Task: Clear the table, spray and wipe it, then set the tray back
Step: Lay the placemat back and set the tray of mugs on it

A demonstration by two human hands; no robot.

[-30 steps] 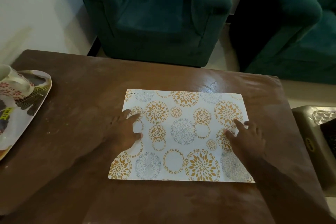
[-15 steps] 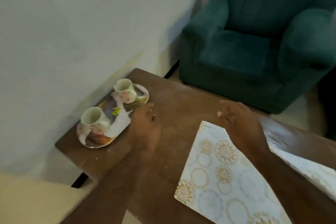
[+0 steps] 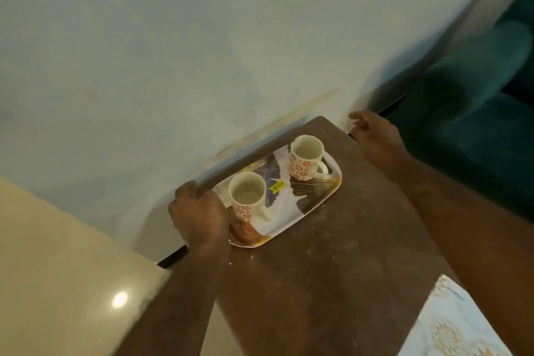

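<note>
Both hands moved off the patterned placemat (image 3: 456, 324), now at the near right corner of the brown table (image 3: 332, 269). Left hand (image 3: 199, 211) curled over the near-left end of the leaf-print tray (image 3: 309, 199), fingers wrapped at its rim. On the tray, two empty floral mugs (image 3: 248, 196), upright, well apart. Further right, right hand (image 3: 375, 141) hanging at the table's far corner, fingers loosely spread, holding nothing, short of the tray. Teal armchair (image 3: 468, 95) at far right.
</note>
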